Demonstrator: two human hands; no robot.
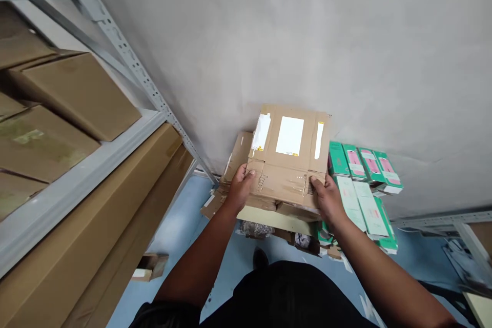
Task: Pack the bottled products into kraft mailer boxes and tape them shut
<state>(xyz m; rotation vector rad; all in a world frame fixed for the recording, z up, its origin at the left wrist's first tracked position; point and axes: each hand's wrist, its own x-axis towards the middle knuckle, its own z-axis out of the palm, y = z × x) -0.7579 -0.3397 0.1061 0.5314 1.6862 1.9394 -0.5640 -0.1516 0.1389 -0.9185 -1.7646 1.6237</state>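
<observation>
A flattened cardboard box [286, 182] with white labels spans the space between my two hands. My left hand [242, 187] grips its near left corner, thumb on top and fingers underneath. At the near right corner my right hand [328, 197] holds it the same way. More brown cardboard [240, 151] lies under and to the left of this piece, on a pale-edged surface [282, 220]. Green and white boxes [363, 200] with pink panels are stacked just right of my right hand.
Metal shelving [134, 69] with brown cartons [82, 92] stands on the left. A grey wall [307, 36] rises behind the cardboard. Clear plastic wrap [255, 229] shows below the surface, and a small open carton [151, 266] sits on the blue floor [180, 236]. Another rack [448, 220] is at right.
</observation>
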